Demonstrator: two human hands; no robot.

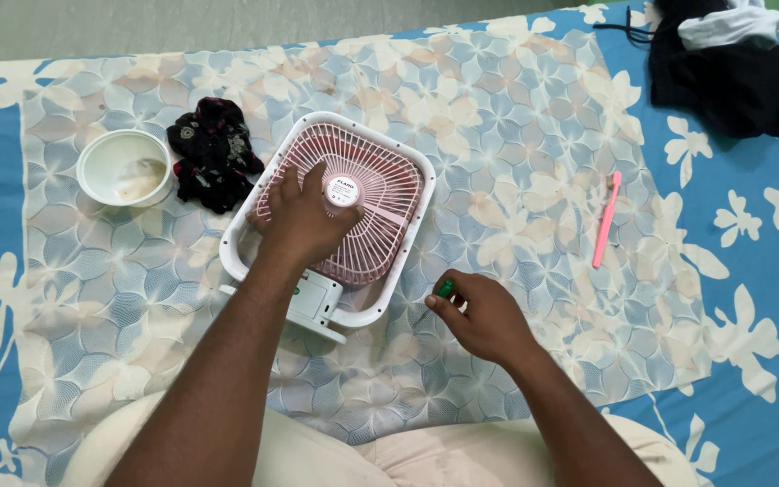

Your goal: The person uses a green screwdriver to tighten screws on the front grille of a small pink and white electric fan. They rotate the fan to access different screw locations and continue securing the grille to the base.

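A small square fan (398,180) with a white frame and a pink grille lies flat on a flower-patterned cloth (498,108). My left hand (304,221) rests palm down on the grille, fingers spread beside the round white hub. To the right of the fan's lower corner, my right hand (484,316) is closed around a small tool with a green handle (444,289); only the handle's tip shows above the fingers.
A white bowl (92,176) with some residue sits at the left, next to a crumpled dark rag (214,153). A pink toothbrush (607,219) lies to the right. Dark clothing (732,77) is piled at the top right on the blue sheet (750,271).
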